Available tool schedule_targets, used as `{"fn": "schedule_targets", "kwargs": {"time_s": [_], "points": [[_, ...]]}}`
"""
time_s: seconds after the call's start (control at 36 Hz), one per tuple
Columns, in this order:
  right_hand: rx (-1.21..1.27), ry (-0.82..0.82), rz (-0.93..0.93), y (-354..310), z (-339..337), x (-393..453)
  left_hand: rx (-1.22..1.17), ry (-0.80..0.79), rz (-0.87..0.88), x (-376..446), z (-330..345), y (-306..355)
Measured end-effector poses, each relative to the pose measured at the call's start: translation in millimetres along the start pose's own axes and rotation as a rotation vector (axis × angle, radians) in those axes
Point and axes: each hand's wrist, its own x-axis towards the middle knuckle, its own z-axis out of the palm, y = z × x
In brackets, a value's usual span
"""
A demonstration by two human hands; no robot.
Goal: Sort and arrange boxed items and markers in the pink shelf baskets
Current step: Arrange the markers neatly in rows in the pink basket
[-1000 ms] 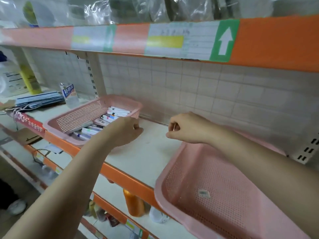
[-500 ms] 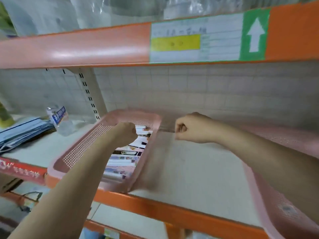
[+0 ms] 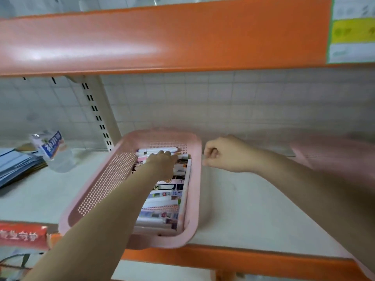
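The pink basket of boxed items and markers sits centre; the left hand rests inside on them, its grip unclear. The right hand, curled in a fist, hangs just right of the basket's far rim.

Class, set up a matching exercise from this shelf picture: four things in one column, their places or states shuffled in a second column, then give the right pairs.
Things:
1. left hand
2. right hand
3. water bottle
4. pink basket

Places or states:
A. lying left of the basket
B. curled just right of the basket rim
C. reaching among markers inside the basket
D. holding boxes and markers

Pairs: 1-C, 2-B, 3-A, 4-D
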Motion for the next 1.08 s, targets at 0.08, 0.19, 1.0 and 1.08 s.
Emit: {"fn": "schedule_targets", "kwargs": {"time_s": [0.08, 0.19, 1.0, 1.08], "points": [[0.036, 0.001, 0.025, 2, 1, 1, 0.035, -0.005, 0.01, 5, 2, 0], [0.012, -0.03, 0.039, 4, 1, 3, -0.003, -0.021, 0.016, 11, 4, -7], [-0.028, -0.145, -0.06, -25, 24, 37, -0.457, -0.051, -0.068, -8, -10, -42], [-0.113, -0.182, -0.075, -33, 34, 47, -0.554, 0.04, -0.095, -17, -17, -54]]}}
